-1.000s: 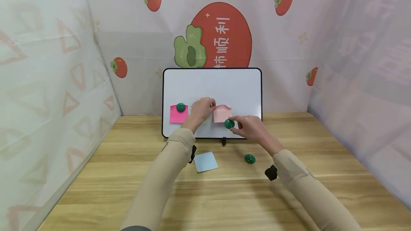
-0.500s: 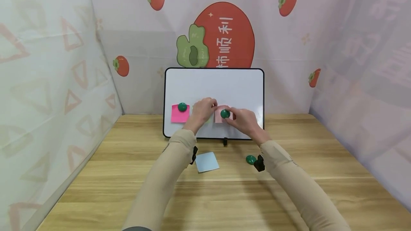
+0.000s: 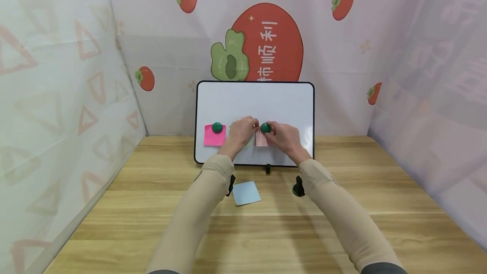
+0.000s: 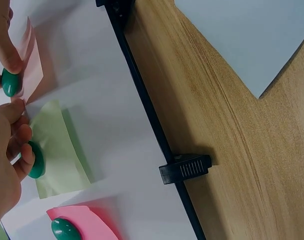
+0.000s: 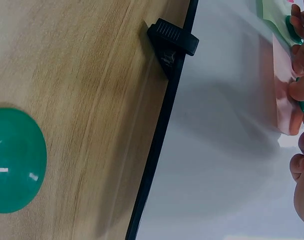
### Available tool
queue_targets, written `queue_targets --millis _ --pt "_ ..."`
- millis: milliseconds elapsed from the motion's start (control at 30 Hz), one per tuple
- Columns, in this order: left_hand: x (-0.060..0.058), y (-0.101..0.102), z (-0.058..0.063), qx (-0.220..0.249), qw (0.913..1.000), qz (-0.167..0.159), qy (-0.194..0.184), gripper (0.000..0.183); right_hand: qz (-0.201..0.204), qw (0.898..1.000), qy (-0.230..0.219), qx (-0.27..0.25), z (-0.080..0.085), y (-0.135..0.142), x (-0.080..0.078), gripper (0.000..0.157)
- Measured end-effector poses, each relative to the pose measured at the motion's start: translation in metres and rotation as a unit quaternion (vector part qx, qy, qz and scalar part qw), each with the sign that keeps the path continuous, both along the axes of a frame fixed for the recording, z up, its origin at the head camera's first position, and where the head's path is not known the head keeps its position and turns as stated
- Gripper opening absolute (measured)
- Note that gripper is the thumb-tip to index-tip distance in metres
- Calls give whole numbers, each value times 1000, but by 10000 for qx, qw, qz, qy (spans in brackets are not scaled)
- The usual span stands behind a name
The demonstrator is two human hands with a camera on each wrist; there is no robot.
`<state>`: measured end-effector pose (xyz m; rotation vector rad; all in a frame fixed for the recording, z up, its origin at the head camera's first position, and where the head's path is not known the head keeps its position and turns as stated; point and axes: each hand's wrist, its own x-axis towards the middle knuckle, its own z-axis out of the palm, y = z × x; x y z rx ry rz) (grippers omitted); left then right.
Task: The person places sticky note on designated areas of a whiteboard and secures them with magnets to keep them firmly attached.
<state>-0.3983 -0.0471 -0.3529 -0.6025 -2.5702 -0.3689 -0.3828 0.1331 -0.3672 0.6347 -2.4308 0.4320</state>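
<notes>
A whiteboard stands upright at the back of the table. My left hand pinches the upper left edge of a pale pink sticky note against it. Between thumb and fingers, my right hand grips a round green magnet at that note's top. A light green note hangs beside it under another green magnet, both mostly hidden by my left hand in the head view. Farther left, a bright pink note is held by its own magnet.
A light blue sticky note lies on the wooden table in front of the board. One more green magnet lies on the table below my right wrist, partly covered in the head view. Black feet support the board's lower edge.
My right hand has carried the green magnet up and left, from below the pale pink note's right side to its top. The left hand has stayed at the note's edge.
</notes>
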Motion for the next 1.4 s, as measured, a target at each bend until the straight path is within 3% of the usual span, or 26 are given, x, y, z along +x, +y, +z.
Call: queue_targets --millis 367,633,833,1167,1400 --pt "2 0 -1 -40 9998 -53 175 14 -75 9997 243 5 -5 0 -2 38" --pt "2 -2 -5 -24 9986 -212 480 15 -169 9988 463 45 -13 1 -2 41" --pt "1 -6 -7 -182 9978 -396 495 18 -175 9981 594 48 -16 3 -2 40" --pt "6 -13 -2 -575 9965 -600 -56 30 -109 9998 145 -13 -16 8 7 45" --pt "13 -21 -8 -599 9947 -663 -506 29 -51 9998 -95 147 -17 15 19 47"
